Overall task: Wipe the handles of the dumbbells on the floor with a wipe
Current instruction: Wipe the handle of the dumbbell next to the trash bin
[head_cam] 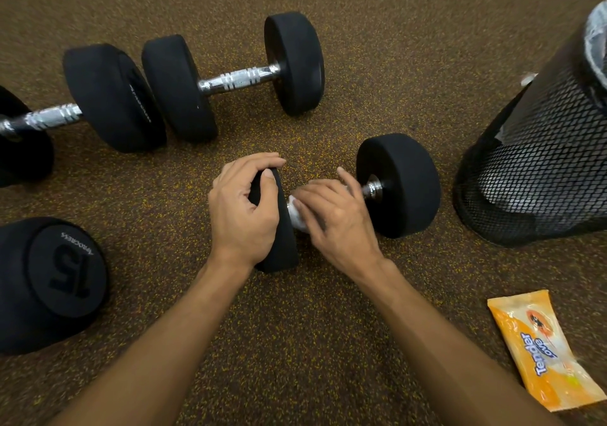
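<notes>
A dumbbell (399, 185) on the floor (295, 327) gets wiped.
The left hand (243, 215) grips the dumbbell's black end (282, 248). The right hand (338, 218) holds a white wipe (295, 210) wrapped round the shiny handle (372, 189). An orange wipe pack (542, 350) lies nearby.

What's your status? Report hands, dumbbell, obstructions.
Left hand grips dumbbell by its left head. Right hand holds wipe round the handle. Mesh bin stands close right, apart.

A brown, yellow-flecked rubber floor (295, 343) carries four black round-headed dumbbells: the middle dumbbell (399, 185), the rear dumbbell (236, 80), the rear-left dumbbell (111, 97) and the dumbbell marked 15 (49, 281). A black mesh bin (538, 169) stands at right, an orange plastic wipe packet (542, 353) nearer.
</notes>
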A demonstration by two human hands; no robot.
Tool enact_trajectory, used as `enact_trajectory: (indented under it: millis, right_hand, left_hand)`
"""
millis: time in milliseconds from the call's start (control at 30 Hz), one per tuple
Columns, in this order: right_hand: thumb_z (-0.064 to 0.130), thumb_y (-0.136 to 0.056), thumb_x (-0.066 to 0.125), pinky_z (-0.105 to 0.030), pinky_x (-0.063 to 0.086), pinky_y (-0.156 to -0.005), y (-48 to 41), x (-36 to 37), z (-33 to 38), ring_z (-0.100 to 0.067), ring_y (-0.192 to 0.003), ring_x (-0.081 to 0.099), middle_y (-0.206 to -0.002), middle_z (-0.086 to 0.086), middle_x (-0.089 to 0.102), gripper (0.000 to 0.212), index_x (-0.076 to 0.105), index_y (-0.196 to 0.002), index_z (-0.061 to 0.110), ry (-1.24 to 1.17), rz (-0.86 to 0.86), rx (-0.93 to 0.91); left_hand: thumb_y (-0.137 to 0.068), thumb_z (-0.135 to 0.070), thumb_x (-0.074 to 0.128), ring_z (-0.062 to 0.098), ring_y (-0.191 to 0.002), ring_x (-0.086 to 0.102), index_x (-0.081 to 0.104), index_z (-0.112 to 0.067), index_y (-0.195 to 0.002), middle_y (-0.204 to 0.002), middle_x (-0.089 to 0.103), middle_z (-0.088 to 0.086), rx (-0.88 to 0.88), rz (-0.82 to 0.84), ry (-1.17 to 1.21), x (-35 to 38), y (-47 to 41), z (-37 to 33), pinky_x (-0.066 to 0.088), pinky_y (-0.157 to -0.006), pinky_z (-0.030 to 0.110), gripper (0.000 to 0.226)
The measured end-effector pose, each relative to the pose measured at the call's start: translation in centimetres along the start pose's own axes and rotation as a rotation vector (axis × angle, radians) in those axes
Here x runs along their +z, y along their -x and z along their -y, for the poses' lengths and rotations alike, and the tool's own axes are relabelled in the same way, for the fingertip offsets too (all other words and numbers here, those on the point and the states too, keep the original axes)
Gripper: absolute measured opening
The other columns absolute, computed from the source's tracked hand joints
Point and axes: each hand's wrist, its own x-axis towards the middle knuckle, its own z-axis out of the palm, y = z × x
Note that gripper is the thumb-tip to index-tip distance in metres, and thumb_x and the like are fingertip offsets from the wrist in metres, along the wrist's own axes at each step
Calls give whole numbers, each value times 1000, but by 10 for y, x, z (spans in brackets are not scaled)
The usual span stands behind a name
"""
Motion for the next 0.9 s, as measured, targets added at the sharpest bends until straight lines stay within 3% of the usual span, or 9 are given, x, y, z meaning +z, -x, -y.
enact_trajectory:
  millis: [200, 400, 600, 900]
  right_hand:
    - [19, -109, 61, -55, 27, -128, 16, 0, -6, -19, -145, 54, -148, 1, 66, 33, 69, -141, 15, 23, -7, -97]
    - [23, -109, 60, -55, 30, -126, 9, 1, -2, -19, -129, 64, -132, 2, 73, 27, 75, -130, 16, 23, -42, -61]
    - [26, -109, 64, -56, 28, -126, 13, -6, -14, -19, -135, 61, -141, 3, 69, 32, 71, -139, 19, 35, 8, -120]
    - [32, -107, 65, -54, 27, -127, 4, -3, -17, -19, -132, 62, -138, 5, 70, 35, 71, -140, 21, 40, 55, -172]
  left_hand:
    - [-104, -18, 54, 7, -122, 65, 80, -19, -114, -120, 76, -12, 1, 4, 3, 0, 0, -1, 49, -110, 49, 28]
    - [-104, -17, 54, 7, -122, 66, 80, -19, -114, -121, 76, -11, 0, 6, 9, 0, 1, -2, 48, -111, 50, 27]
    - [-104, -17, 54, 9, -121, 66, 80, -19, -113, -119, 76, -11, 0, 6, 13, 0, 0, -2, 48, -111, 50, 27]
    - [-104, -18, 54, 9, -121, 67, 80, -19, -113, -118, 76, -11, 1, 7, 11, 0, 0, -1, 48, -110, 51, 27]
